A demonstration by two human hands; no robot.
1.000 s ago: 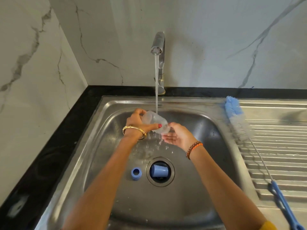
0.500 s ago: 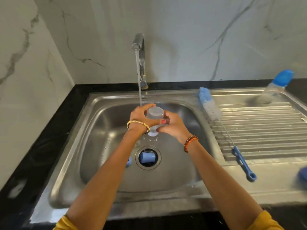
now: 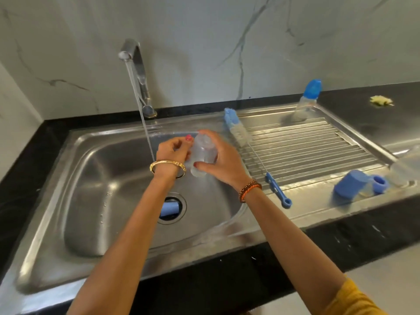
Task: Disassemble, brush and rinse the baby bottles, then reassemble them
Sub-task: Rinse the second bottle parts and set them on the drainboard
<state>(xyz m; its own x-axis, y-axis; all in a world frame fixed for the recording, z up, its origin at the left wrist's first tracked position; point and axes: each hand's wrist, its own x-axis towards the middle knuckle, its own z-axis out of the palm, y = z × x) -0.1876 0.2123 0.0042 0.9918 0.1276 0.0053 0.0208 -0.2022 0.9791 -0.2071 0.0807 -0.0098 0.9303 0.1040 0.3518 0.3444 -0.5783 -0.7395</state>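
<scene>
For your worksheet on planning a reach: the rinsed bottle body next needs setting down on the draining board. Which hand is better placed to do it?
Probably the right hand. It wraps the clear bottle body and lies nearest the draining board, beside the bottle brush. The left hand sits under the tap stream, farther away.

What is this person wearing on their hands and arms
The left hand has red-painted nails and a gold bangle at the wrist. The right hand also has red nails, with an orange and brown beaded bracelet on its wrist. Forearms are bare; a mustard-yellow sleeve shows on the right arm.
</scene>
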